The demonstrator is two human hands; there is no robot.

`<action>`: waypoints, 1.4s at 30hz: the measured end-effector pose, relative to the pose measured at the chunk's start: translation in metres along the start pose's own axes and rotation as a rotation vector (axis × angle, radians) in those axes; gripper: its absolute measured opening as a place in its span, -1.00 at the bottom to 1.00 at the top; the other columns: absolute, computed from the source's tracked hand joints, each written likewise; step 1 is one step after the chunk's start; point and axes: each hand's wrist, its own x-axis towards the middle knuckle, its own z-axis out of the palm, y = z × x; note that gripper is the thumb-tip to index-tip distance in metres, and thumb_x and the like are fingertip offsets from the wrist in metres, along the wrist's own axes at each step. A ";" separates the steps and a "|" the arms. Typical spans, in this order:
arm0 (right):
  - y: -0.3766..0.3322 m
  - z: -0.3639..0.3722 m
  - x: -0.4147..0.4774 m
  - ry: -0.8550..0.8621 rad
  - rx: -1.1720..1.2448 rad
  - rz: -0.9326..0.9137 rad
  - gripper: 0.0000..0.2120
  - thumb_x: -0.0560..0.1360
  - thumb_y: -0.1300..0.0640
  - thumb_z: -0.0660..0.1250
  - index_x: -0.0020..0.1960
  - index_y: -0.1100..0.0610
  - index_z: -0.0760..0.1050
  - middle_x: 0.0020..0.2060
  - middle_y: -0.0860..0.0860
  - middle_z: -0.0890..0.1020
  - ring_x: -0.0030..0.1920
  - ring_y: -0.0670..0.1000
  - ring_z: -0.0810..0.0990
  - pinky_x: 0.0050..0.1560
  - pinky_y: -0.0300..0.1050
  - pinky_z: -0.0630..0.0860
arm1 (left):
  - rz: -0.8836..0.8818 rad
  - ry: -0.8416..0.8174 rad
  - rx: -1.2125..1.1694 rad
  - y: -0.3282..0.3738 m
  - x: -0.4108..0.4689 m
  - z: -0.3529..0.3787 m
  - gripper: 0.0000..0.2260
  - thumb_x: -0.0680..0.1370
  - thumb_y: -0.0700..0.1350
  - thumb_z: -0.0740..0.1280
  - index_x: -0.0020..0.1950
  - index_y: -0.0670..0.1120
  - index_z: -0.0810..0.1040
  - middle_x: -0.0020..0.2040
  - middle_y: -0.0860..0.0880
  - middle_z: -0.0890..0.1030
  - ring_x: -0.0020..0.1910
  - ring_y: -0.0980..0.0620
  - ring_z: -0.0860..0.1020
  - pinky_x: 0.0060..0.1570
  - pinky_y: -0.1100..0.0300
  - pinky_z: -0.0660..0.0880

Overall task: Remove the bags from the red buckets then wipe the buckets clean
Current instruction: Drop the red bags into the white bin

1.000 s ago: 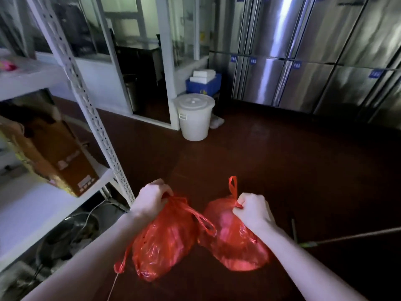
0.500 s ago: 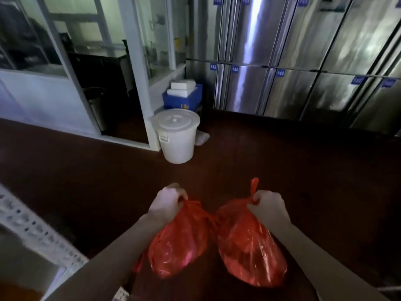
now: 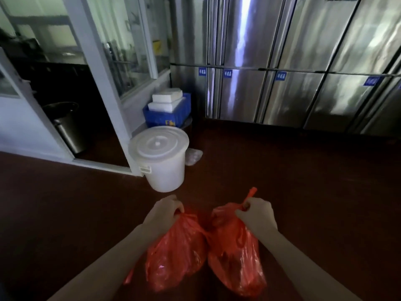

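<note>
Facing steel fridges [image 3: 282, 94] and a white bucket [image 3: 161, 161], I see the left bag [image 3: 175, 253] and right bag [image 3: 236, 255] hanging over the floor [image 3: 314, 192] — already out, I judge. The left hand [image 3: 165, 213] and the right hand [image 3: 258, 216] each clench one knotted top. No red buckets visible — wiping remains.

Dim room, dark red floor [image 3: 303, 181]. White lidded bin [image 3: 165, 168] stands against glass partition [image 3: 97, 68]; blue crate [image 3: 167, 117] just behind bin, steel fridges [image 3: 288, 94] beyond.
</note>
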 end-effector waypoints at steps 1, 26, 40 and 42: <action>-0.003 -0.002 0.025 0.001 0.020 0.009 -0.84 0.35 0.05 0.47 -0.29 0.00 0.48 -0.37 -0.13 0.54 -0.37 -0.18 0.49 -0.40 -0.33 0.30 | -0.001 -0.001 -0.005 -0.004 0.026 -0.003 -0.89 0.41 -0.18 0.41 -0.10 -0.02 0.66 -0.11 0.08 0.49 -0.15 0.10 0.53 -0.04 0.16 0.49; -0.013 0.127 0.651 -0.171 0.069 0.305 -0.81 0.38 0.15 0.44 -0.35 0.07 0.47 -0.48 -0.03 0.59 -0.51 -0.06 0.57 -0.51 -0.36 0.43 | -0.181 -0.051 -0.204 -0.188 0.622 0.085 -0.86 0.44 -0.28 0.40 -0.06 -0.13 0.68 0.11 -0.09 0.59 0.10 -0.05 0.57 0.08 0.29 0.38; 0.135 0.344 0.911 -0.348 -0.078 0.420 -0.90 0.47 0.07 0.38 -0.09 0.10 0.56 -0.30 -0.02 0.60 -0.29 0.01 0.58 -0.31 -0.16 0.44 | -0.472 -0.121 -0.170 -0.323 0.844 0.319 -0.82 0.43 -0.32 0.39 -0.02 -0.14 0.67 0.06 -0.07 0.60 0.00 -0.08 0.59 0.04 0.14 0.47; 0.164 0.382 0.937 -0.348 -0.104 0.429 -0.88 0.47 0.08 0.37 -0.04 0.10 0.58 -0.28 -0.01 0.60 -0.26 0.03 0.58 -0.30 -0.18 0.38 | -0.494 -0.123 -0.149 -0.346 0.864 0.360 -0.83 0.43 -0.32 0.39 -0.03 -0.13 0.67 0.06 -0.06 0.59 -0.04 -0.06 0.59 -0.02 0.20 0.43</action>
